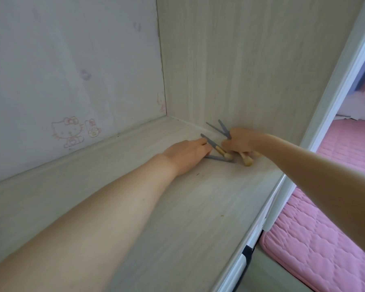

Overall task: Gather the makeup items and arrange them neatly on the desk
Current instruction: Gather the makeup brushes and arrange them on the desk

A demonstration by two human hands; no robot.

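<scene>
Both hands reached into desk (177, 207) corner, left hand (188, 153) fingers curled round grey-handled brush (211, 144), right hand (240, 140) clamped on two brushes (221, 128), another brush (218, 158) lay flat between hands

desk (177, 207) | pale wood grain | makeup brushes (217, 158) lying in far corner

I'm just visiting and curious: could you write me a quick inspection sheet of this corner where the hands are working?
Surface: pale wood-grain desk, a few small specks.
Job's things: grey-handled makeup brushes with gold ferrules, clustered near the corner.
Clutter: nothing seen.
Hands: left hand grips one brush handle; right hand holds several brushes, handles pointing up.
Cables: nothing seen.
Surroundings: cartoon-cat wallpaper behind, wood side panel, pink quilted bed to the right.
</scene>
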